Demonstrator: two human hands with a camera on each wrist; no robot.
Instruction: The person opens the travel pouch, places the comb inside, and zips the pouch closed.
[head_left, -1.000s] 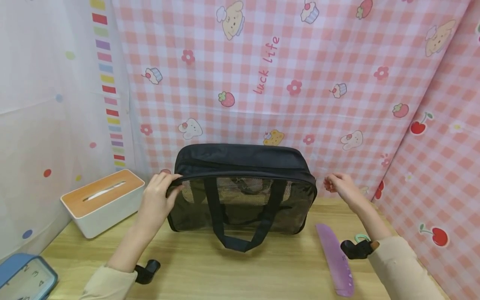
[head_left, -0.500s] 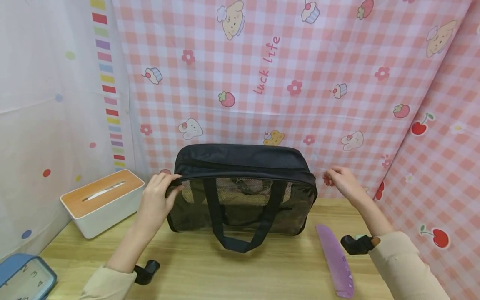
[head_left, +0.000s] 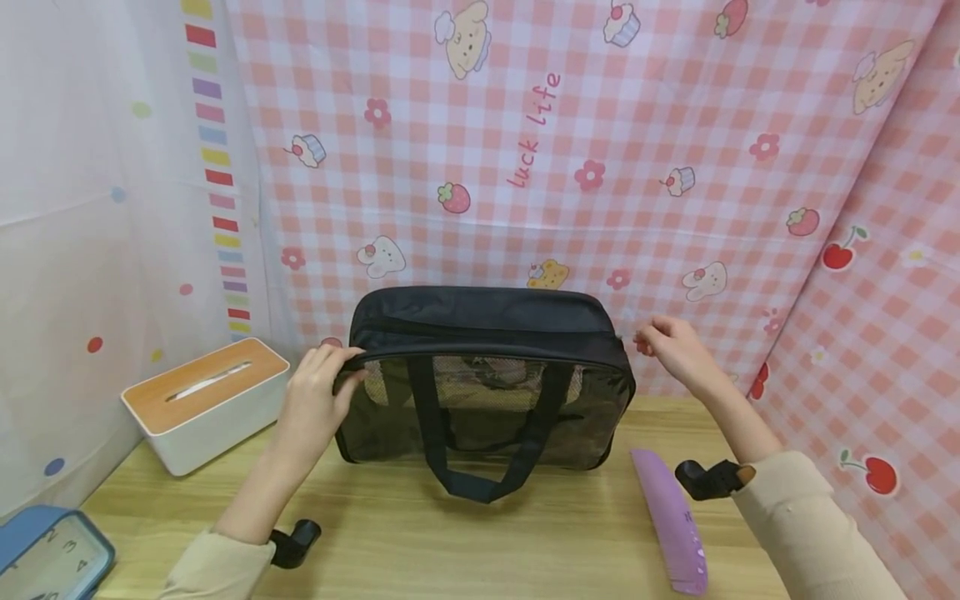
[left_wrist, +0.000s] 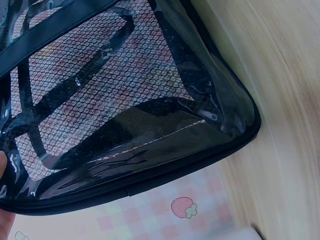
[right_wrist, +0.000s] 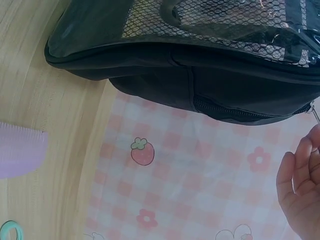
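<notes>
A black bag with a see-through front and a looped strap handle stands upright on the table. My left hand grips its top left corner between fingers and thumb. In the left wrist view only a sliver of that hand shows beside the clear panel. Off the bag's top right end, my right hand has its fingers bent. The right wrist view shows its fingertips pinching the metal zipper pull at the end of the zipper. Mesh shows through the clear front; other contents are unclear.
A purple comb lies on the table right of the bag. At the left stand a white tissue box with a wooden lid and a blue clock. A green ring lies near the comb. Patterned cloth hangs behind.
My right hand has risen and shifted slightly left, closer to the bag's top right end. The left hand keeps its grip on the corner, and the bag has barely moved.
</notes>
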